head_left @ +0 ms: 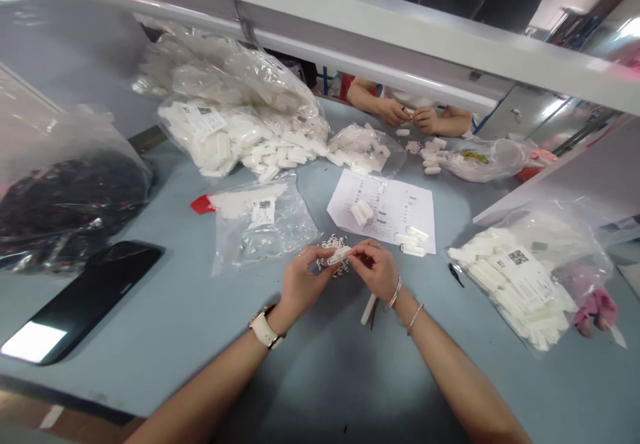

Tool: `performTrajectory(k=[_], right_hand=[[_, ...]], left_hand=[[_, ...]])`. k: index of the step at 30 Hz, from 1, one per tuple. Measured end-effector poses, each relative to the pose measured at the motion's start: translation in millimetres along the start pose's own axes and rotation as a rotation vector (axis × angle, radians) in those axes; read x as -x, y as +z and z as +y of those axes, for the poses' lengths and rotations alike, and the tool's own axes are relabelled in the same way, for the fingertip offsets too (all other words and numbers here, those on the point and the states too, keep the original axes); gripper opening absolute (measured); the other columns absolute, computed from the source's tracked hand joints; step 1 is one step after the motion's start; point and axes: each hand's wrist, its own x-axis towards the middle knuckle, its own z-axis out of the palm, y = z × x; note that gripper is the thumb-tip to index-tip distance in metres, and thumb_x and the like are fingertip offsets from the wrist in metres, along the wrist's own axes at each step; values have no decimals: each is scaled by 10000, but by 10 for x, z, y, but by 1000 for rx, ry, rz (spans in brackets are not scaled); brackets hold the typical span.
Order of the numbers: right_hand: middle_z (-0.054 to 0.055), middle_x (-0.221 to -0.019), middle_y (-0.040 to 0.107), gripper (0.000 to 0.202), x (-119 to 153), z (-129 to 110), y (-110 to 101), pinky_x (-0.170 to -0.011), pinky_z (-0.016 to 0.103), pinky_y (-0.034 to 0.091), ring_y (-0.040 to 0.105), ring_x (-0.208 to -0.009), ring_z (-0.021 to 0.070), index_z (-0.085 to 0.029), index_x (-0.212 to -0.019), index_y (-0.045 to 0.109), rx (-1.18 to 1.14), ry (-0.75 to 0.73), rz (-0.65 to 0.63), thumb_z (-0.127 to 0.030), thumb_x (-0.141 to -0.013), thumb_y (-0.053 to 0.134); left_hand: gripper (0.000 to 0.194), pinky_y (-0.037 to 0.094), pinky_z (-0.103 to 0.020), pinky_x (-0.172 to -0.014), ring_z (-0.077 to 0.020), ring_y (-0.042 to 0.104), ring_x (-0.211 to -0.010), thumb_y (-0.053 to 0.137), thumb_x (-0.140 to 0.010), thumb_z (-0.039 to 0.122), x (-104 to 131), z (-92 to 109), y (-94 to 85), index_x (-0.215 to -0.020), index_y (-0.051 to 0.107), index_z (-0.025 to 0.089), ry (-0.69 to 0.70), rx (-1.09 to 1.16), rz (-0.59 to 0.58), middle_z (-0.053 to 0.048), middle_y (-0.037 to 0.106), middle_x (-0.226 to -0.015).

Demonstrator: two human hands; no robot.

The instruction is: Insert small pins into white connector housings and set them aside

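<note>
A small white plastic piece [339,255] is pinched between the thumb and fingers of my left hand [306,277]. My right hand [375,271] is closed with its fingertips at the right end of that piece; whether they hold a smaller part is too small to tell. Beneath my fingers lies a pile of tiny white parts [342,272]. Just beyond it, a printed sheet [350,191] bears some white pieces [361,213], and more white pieces [414,241] lie at its lower right corner. A thin white stick [369,309] rests below my right hand.
A flat clear bag [265,231] of tiny white parts lies to the left. Large bags of white pieces [210,137] stand behind, another bag [525,284] at right. A black phone-like slab [95,297] sits at left. Across the table, a co-worker's hands [410,116] work under a shelf [400,27].
</note>
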Motion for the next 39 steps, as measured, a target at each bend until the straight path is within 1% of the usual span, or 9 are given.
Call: performTrajectory(k=[4, 7, 10, 14, 20, 27, 30, 33, 39], right_hand=[[-6, -685, 560, 113, 0, 37, 17, -534, 225, 405, 476, -554, 96, -182, -726, 612, -75, 125, 18, -294, -742, 604], [-26, -632, 545, 185, -2, 59, 16, -512, 220, 398, 471, -536, 96, -184, -759, 588, -161, 248, -4, -341, -691, 656], [-18, -658, 569, 226, -6, 66, 7, -517, 218, 408, 496, -561, 100, -180, -787, 582, -246, 305, -28, -357, -676, 669], [3, -724, 605, 217, -16, 65, 1, -580, 230, 451, 549, -636, 112, -178, -782, 582, -335, 310, -40, -340, -670, 674], [6, -745, 625, 168, -22, 80, 4, -603, 241, 474, 571, -652, 118, -184, -724, 583, -387, 305, -24, -311, -658, 670], [37, -870, 662, 104, 8, 64, -1, -589, 240, 483, 589, -678, 127, -183, -697, 628, -278, 239, 10, -285, -684, 639], [30, -820, 654, 108, 4, 58, 0, -568, 234, 477, 586, -680, 132, -189, -710, 609, -304, 259, 12, -283, -677, 650], [3, -753, 623, 173, -9, 71, 8, -557, 230, 467, 566, -659, 124, -201, -751, 564, -421, 299, -5, -291, -658, 679], [-38, -710, 573, 252, -8, 70, 45, -611, 230, 458, 530, -640, 102, -214, -752, 504, -551, 335, 35, -252, -599, 701]], left_hand=[[169, 542, -320, -694, -195, 669, -748, 652, -737, 340, -11, 11, -3, -821, 675, 195, -7, 34, -12, -43, 716, -826], [155, 548, -325, -713, -195, 674, -765, 656, -733, 312, -13, 26, -6, -829, 675, 193, -13, 77, -25, -46, 720, -842], [145, 547, -334, -730, -198, 676, -772, 666, -721, 295, -11, 39, -9, -819, 673, 188, -18, 106, -28, -51, 723, -841], [170, 542, -335, -718, -201, 675, -764, 671, -720, 309, -8, 47, -15, -830, 667, 181, -54, 127, -44, -54, 723, -836], [203, 530, -351, -742, -211, 672, -783, 684, -705, 332, 0, 27, -16, -835, 662, 178, -124, 135, -60, -53, 721, -835], [198, 537, -333, -723, -204, 670, -764, 680, -712, 332, -5, 66, -28, -840, 664, 182, -116, 135, -65, -42, 719, -819], [188, 538, -334, -722, -203, 669, -767, 674, -719, 328, -5, 86, -35, -837, 662, 182, -102, 143, -64, -46, 717, -820], [179, 541, -333, -723, -203, 671, -771, 676, -722, 323, -4, 93, -39, -828, 658, 180, -75, 158, -54, -51, 718, -823], [165, 543, -327, -715, -198, 673, -760, 678, -726, 330, -1, 89, -26, -805, 655, 187, -24, 152, -57, -46, 718, -820]])
